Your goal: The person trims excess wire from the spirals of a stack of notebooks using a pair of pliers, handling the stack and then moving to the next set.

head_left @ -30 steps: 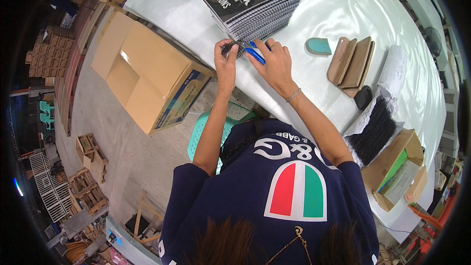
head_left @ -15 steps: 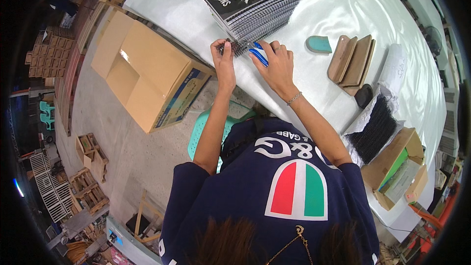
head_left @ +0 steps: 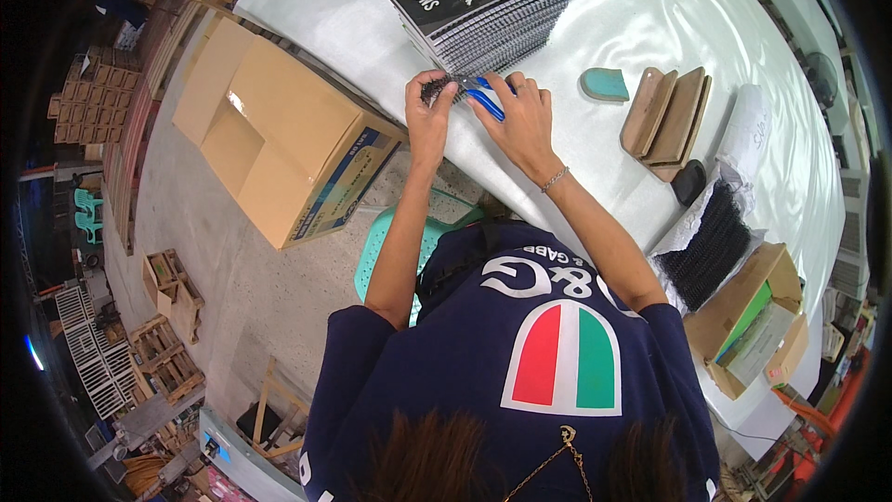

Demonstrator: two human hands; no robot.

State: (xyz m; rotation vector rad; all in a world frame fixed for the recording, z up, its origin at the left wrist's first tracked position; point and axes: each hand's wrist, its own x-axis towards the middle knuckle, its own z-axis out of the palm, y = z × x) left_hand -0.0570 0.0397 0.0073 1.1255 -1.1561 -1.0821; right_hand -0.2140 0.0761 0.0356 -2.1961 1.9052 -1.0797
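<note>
At the table's near edge, my left hand (head_left: 427, 130) is closed in a pinch on a dark spiral binding coil (head_left: 431, 90), partly hidden by the fingers. My right hand (head_left: 527, 125) wraps round the blue handles of small pliers (head_left: 489, 106), whose metal jaws point left toward the coil at my left fingertips. Whether the jaws are gripping the coil is too small to tell. Just beyond both hands stands a tall stack of spiral-bound books (head_left: 506, 23) with black printed covers, its coiled edges facing me.
A large cardboard box (head_left: 269, 130) sits left of the white-covered table (head_left: 576, 163). Rightward lie a teal block (head_left: 605, 85), brown wooden pieces (head_left: 662, 125), black coils in white wrapping (head_left: 706, 246) and an open carton (head_left: 757, 302). A green stool (head_left: 379, 256) is below the table edge.
My left hand has shifted slightly right, closer to the pliers. My right hand has moved a little left, and the plier jaws now show near my left fingertips.
</note>
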